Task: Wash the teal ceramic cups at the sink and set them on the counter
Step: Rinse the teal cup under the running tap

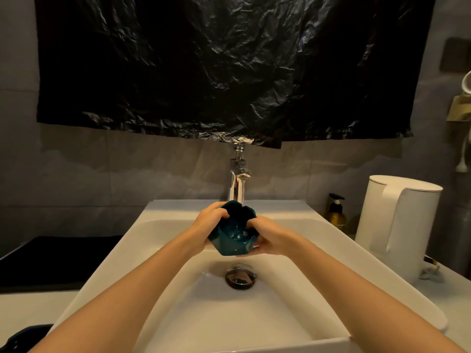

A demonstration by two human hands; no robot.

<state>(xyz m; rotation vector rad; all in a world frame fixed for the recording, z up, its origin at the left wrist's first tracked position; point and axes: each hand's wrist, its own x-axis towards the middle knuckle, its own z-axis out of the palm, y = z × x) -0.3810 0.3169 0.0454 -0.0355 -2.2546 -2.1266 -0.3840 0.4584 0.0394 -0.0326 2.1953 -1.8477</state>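
Both hands grasp the teal ceramic cup (230, 240) between them, the left hand (207, 225) curled over its left rim and the right hand (270, 236) hooked over the right rim. It hangs at frame centre, over the sink (158, 235) and directly under the faucet (237, 182) stream. Its mouth faces up, with the axis near vertical and water pooled inside. Emptying it likely means tipping that axis forward. Bare counter (453, 289) by the white kettle (397, 225) lies nearer the right hand.

Cup (233, 235) under tap (237, 182), over drain (240, 276) in sink (158, 215); kettle (397, 225), bottle (336, 215) to R.
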